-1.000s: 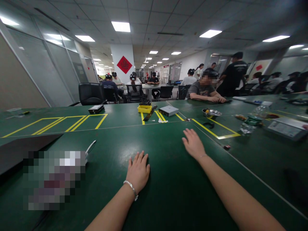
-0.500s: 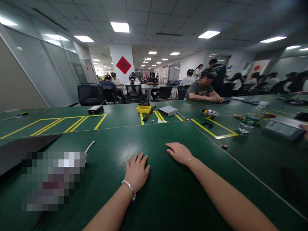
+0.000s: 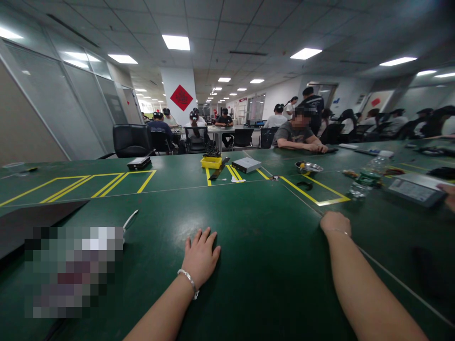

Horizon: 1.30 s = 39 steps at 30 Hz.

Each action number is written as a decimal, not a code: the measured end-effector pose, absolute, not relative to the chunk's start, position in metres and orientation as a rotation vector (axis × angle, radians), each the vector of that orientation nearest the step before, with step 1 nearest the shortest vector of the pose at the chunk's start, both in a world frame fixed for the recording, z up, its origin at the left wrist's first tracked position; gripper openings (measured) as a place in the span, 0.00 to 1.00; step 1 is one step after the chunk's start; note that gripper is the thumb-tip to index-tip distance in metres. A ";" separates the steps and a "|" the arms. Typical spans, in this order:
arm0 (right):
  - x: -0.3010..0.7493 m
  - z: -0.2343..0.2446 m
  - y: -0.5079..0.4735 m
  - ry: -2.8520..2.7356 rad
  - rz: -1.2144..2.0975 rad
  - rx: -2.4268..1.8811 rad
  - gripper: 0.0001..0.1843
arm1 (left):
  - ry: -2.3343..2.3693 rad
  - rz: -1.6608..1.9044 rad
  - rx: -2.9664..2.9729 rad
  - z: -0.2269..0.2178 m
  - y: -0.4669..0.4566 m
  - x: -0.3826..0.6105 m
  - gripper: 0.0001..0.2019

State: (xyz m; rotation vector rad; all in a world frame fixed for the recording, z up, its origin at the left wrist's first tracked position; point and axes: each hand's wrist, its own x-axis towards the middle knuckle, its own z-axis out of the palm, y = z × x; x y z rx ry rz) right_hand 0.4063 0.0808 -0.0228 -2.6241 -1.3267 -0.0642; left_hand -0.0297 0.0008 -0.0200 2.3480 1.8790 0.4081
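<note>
My left hand (image 3: 201, 255) lies flat on the green table (image 3: 259, 246), palm down with fingers spread; a silver bracelet sits on its wrist. It holds nothing. My right hand (image 3: 335, 222) rests farther right, close to the white line on the table. Its fingers curl down out of sight, over the spot where a small dark-red object lay. What is under or in those fingers is hidden.
Across the table stand a yellow tray (image 3: 211, 162), a grey box (image 3: 246, 164), a metal bowl (image 3: 308, 166) and a plastic bottle (image 3: 366, 177). A dark flat slab (image 3: 35, 218) and a white tool (image 3: 130, 219) lie at left. A seated person (image 3: 297, 135) leans on the far edge.
My right hand swung left toward the left hand, then moved far to the right and curled over the small dark-red object. The left hand stayed flat in place.
</note>
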 end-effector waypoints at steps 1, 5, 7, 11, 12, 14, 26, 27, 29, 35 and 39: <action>0.406 -0.023 0.081 -1.312 -0.070 -2.646 0.19 | 1.882 0.402 2.346 -0.019 0.000 -0.029 0.22; 0.399 -0.018 0.080 -1.237 -0.079 -2.634 0.21 | 1.896 0.374 2.335 -0.015 -0.001 -0.028 0.22; 0.396 -0.015 0.078 -1.216 -0.082 -2.604 0.22 | 1.900 0.365 2.327 -0.014 -0.001 -0.028 0.22; 0.391 -0.012 0.078 -1.231 -0.009 -2.597 0.22 | 1.900 0.355 2.316 -0.016 0.000 -0.029 0.22; 0.390 -0.011 0.079 -1.236 0.012 -2.598 0.22 | 1.897 0.352 2.314 -0.016 0.000 -0.030 0.22; 0.388 -0.010 0.078 -1.234 0.035 -2.601 0.21 | 1.891 0.341 2.309 -0.016 0.000 -0.030 0.23; 0.297 0.020 0.079 -1.815 -0.074 -1.882 0.15 | 1.848 0.515 2.262 -0.018 0.001 -0.029 0.19; 0.275 0.021 0.078 -1.933 -0.056 -1.763 0.14 | 1.830 0.559 2.247 -0.017 0.001 -0.029 0.19; 0.228 0.021 0.070 -2.144 -0.003 -1.561 0.12 | 1.748 0.669 2.191 -0.014 0.001 -0.028 0.19; 0.127 0.002 0.031 -2.537 -0.056 -1.015 0.10 | 1.418 0.852 1.975 -0.013 0.002 -0.025 0.14; 0.127 0.005 0.026 -2.570 0.006 -0.899 0.13 | 1.348 0.887 1.859 -0.014 0.004 -0.026 0.14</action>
